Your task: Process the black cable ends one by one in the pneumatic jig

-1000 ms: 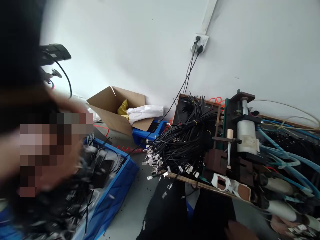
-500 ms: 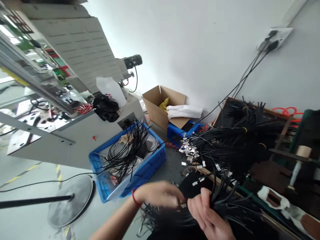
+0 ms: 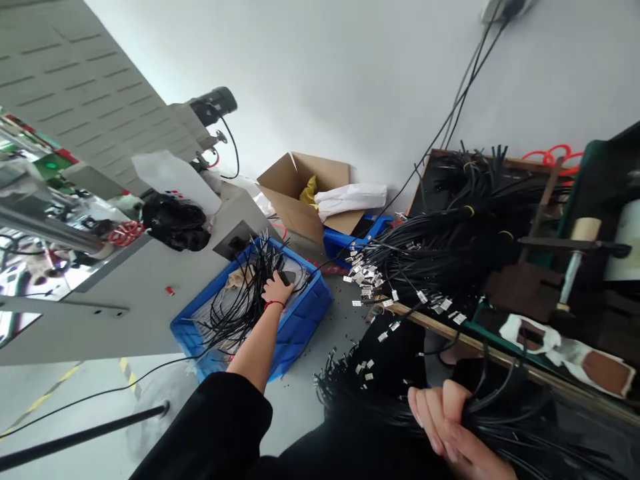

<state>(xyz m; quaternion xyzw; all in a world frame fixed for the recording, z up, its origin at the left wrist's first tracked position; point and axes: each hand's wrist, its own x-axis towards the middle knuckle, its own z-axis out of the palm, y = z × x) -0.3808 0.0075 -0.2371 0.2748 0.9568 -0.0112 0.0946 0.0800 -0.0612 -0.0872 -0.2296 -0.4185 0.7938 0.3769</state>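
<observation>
My left hand (image 3: 278, 291), a red string at its wrist, reaches into the blue crate (image 3: 305, 320). Its fingers are spread over the loose black cables (image 3: 240, 303), beside a small dark object (image 3: 287, 278); whether it touches either is unclear. Low at the right, my right hand (image 3: 445, 423) is closed around a bundle of black cables (image 3: 493, 423). More black cables (image 3: 350, 393) with metal plugs lie across my lap. Large cable bundles (image 3: 425, 247) rest on the workbench, their silver plugs (image 3: 367, 273) hanging over its near left edge.
A cardboard box (image 3: 293, 207) with a white bag stands by the wall. At the left is a grey machine (image 3: 125, 300). A clamp (image 3: 570, 280) sits on the right bench (image 3: 430, 320). A black pole (image 3: 90, 433) crosses the lower left.
My left hand has left my right hand's side and reached forward and left into the crate. My right hand shows farther right, still around cables. The view has shifted.
</observation>
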